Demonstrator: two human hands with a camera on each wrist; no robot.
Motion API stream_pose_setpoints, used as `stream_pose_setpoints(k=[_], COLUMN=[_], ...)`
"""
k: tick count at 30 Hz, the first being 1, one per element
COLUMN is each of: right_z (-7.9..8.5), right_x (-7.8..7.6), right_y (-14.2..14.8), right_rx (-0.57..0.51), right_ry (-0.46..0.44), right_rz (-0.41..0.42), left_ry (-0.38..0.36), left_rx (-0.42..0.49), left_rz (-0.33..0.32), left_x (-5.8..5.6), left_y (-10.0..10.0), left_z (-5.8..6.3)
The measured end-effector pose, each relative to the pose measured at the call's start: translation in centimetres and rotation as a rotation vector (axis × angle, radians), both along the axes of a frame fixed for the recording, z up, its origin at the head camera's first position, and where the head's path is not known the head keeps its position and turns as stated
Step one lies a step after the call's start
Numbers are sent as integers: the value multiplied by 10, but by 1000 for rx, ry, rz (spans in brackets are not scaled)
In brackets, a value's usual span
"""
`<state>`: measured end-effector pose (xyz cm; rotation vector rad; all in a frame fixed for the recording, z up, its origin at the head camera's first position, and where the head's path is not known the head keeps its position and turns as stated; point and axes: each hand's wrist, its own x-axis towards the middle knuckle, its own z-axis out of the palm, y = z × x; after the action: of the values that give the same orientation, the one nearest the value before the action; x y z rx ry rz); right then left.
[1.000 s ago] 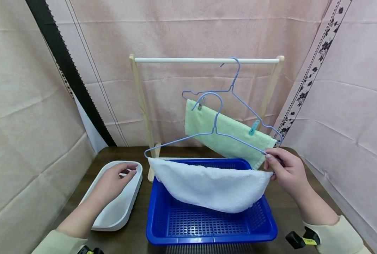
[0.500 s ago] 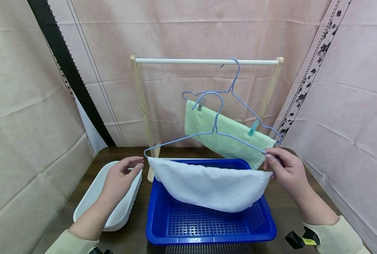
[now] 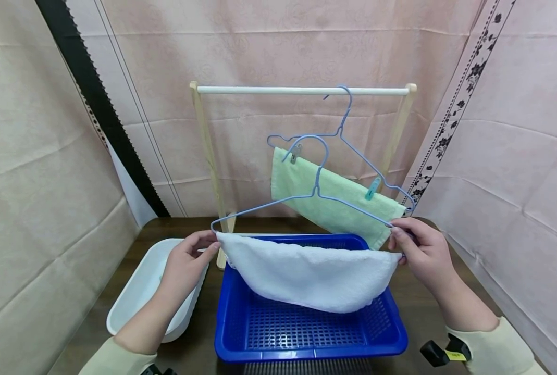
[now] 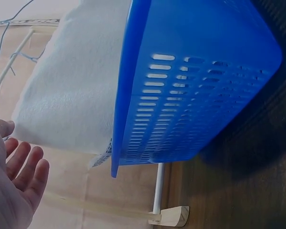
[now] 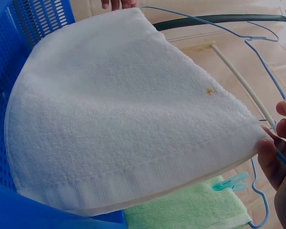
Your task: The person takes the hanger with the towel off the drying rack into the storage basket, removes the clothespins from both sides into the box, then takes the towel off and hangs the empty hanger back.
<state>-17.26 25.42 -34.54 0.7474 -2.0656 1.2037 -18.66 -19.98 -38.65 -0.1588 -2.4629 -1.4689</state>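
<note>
A white towel (image 3: 306,273) sags from the lower bar of a blue clothes hanger (image 3: 283,200), over a blue basket (image 3: 311,356). With my right hand (image 3: 421,252) I grip the hanger's right end, where the towel's corner meets it; the thumb and bent fingers show there in the right wrist view. At the hanger's left end, my left hand (image 3: 188,263) has thumb and forefinger pinching the towel's other corner. The left wrist view shows its remaining fingers (image 4: 35,174) loosely bent below the towel.
Behind stands a wooden rack with a white rod (image 3: 269,90). From it hangs a second blue hanger (image 3: 348,117), tilted, with a green towel (image 3: 320,187) held by clothespins (image 3: 373,188). A white tray (image 3: 133,291) lies left of the basket. Cloth curtains enclose the table.
My left hand has come up from the white tray and moved right to the towel's left corner. The right hand keeps its grip on the hanger.
</note>
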Motion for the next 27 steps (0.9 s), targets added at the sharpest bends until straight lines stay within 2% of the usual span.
stream_pose_setpoints(k=[6, 14, 27], right_z=[-1, -1, -2], right_x=[-1, -1, 0], right_y=[1, 2, 2], right_rx=[-3, -5, -14], right_ry=[8, 7, 13], right_rz=[-4, -8, -16], left_ry=[17, -15, 30], left_rx=[-5, 37, 40], left_rz=[38, 52, 82], left_x=[1, 1, 2], left_y=[4, 8, 12], left_z=[1, -2, -6])
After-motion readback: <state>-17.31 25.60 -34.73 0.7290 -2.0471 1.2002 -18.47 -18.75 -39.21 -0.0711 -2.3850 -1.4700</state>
